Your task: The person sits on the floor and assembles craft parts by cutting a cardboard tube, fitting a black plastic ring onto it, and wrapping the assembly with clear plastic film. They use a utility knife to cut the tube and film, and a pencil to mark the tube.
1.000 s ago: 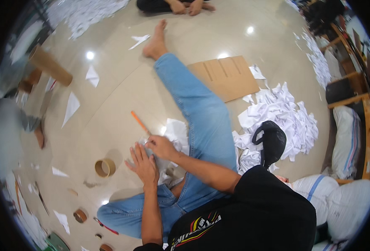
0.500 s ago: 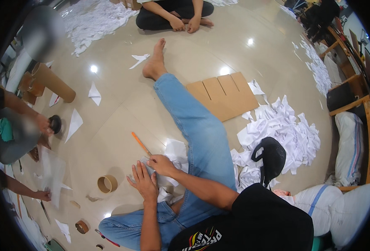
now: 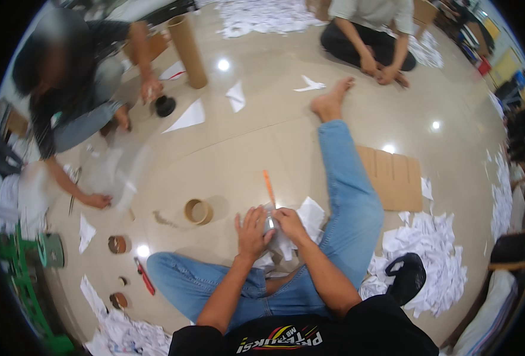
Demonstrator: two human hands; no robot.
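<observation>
My left hand (image 3: pixel 252 232) lies with its fingers stretched out on a shiny grey piece (image 3: pixel 269 222) in front of my lap. Against the right side of that piece is my right hand (image 3: pixel 289 225), its fingers curled closed; what they grip is hidden. A slim orange stick-like tool (image 3: pixel 267 183) points away from me, its near end close to the right hand's fingers; whether it is held I cannot tell. White cloth scraps (image 3: pixel 311 213) are bunched under and beside my hands.
Left of my hands stands a brown cardboard ring (image 3: pixel 198 212). Red-handled cutters (image 3: pixel 145 276) lie by my left knee. Slotted cardboard (image 3: pixel 393 180) and a white scrap heap (image 3: pixel 431 255) with a black bag (image 3: pixel 406 277) are at right. A co-worker's hand (image 3: pixel 98 201) is beside a blurred translucent sheet.
My view has swung left, so the scene sits further right and more of the left co-worker shows. My hands stay at the grey piece. The co-worker's translucent sheet is now smeared by motion.
</observation>
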